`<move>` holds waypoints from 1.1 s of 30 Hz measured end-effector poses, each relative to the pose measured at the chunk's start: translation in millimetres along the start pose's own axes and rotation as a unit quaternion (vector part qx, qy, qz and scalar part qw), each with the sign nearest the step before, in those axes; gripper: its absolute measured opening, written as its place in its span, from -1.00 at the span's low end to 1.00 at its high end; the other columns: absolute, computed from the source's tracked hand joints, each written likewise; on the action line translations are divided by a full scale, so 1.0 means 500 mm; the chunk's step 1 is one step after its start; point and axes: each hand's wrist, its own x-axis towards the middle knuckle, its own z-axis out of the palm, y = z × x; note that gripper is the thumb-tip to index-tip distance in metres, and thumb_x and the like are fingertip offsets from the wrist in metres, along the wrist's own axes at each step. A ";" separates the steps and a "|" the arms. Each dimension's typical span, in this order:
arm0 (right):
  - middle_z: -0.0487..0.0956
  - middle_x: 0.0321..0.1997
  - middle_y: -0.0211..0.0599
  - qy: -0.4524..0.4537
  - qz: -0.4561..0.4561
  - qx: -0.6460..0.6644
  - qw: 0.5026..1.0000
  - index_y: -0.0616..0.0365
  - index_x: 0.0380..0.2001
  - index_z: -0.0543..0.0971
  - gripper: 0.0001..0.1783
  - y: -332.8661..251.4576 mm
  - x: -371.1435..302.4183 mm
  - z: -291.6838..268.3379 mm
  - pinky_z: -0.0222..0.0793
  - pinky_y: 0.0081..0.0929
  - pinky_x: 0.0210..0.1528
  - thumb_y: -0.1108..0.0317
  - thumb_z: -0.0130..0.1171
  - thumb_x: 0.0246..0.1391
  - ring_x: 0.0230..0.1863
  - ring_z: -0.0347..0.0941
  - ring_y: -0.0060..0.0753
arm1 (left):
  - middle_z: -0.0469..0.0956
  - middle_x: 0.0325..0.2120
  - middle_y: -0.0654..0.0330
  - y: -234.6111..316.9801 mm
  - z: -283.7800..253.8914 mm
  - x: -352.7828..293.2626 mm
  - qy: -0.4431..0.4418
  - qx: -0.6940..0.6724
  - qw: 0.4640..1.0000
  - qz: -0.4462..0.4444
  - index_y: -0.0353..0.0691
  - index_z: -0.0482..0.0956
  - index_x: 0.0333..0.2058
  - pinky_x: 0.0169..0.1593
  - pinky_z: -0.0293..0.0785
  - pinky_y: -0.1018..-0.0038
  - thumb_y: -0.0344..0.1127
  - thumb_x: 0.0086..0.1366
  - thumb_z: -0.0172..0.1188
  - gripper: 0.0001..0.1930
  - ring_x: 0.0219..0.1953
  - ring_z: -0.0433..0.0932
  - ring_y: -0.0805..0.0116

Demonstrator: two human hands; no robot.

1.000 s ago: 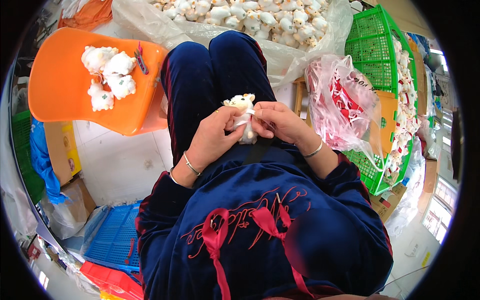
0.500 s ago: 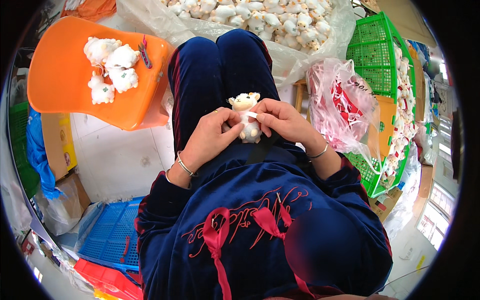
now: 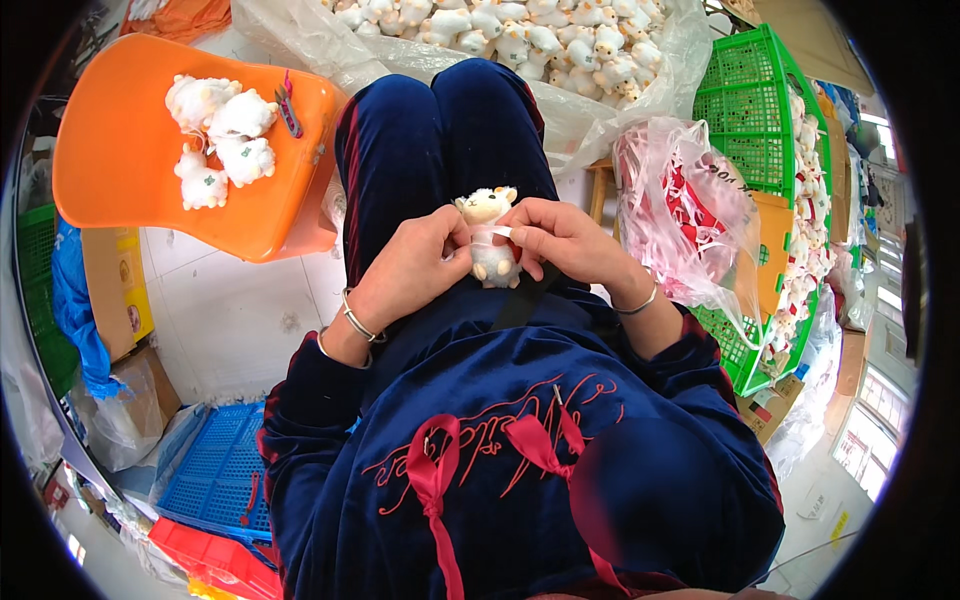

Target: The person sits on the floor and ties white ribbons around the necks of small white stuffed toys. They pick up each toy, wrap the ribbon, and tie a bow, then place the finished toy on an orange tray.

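On my lap a small white plush sheep (image 3: 492, 264) sits upright, its cream face turned up. A narrow white ribbon (image 3: 491, 233) runs across its chest, just below the head. My left hand (image 3: 418, 258) pinches at the ribbon's left side, fingers curled against the toy. From the other side my right hand (image 3: 568, 240) pinches the ribbon between thumb and forefinger, its other fingers beside the toy's body. The part of the ribbon behind the sheep is hidden.
An orange stool (image 3: 110, 150) at the left bears several plush sheep (image 3: 238, 160) and thread snips (image 3: 288, 108). A big clear bag (image 3: 300, 40) of plush toys lies ahead. At the right stand a bag of pink and red ribbons (image 3: 680, 210) and green crates (image 3: 740, 110).
My left hand has drawn back a little to the left, and more of the ribbon now shows, pulled across the sheep's chest. My right hand has hardly moved.
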 end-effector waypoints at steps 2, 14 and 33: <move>0.56 -0.39 -0.46 -0.002 0.003 0.022 1.000 0.24 -0.12 0.55 -0.79 -0.010 -0.003 -0.003 0.31 -0.66 -0.41 0.33 0.01 0.43 -0.53 0.41 -0.69 | 0.45 -0.57 0.26 -0.016 0.019 0.003 0.029 -0.026 0.999 0.027 -0.31 0.50 -0.34 -0.37 0.40 0.58 -0.43 0.27 0.28 -0.87 -0.50 0.42 0.56; 0.54 -0.39 -0.49 0.012 -0.004 0.202 0.979 0.25 -0.14 0.61 -0.73 0.004 -0.013 -0.018 0.27 -0.69 -0.34 0.24 0.09 0.42 -0.44 0.37 -0.68 | 0.62 -0.44 0.11 -0.032 0.063 0.010 0.165 0.081 0.978 0.103 -0.22 0.57 -0.22 -0.32 0.56 0.39 -0.38 0.21 0.39 -0.79 -0.41 0.65 0.20; 0.62 -0.45 -0.52 0.023 -0.025 -0.155 0.987 0.24 -0.35 0.69 -0.86 -0.033 0.008 0.010 0.37 -0.67 -0.32 0.38 0.34 0.18 -0.41 0.44 -0.75 | 0.46 -0.54 0.31 -0.050 0.078 0.024 0.114 -0.098 0.987 0.051 -0.31 0.50 -0.30 -0.37 0.34 0.62 -0.47 0.24 0.26 -0.88 -0.48 0.38 0.62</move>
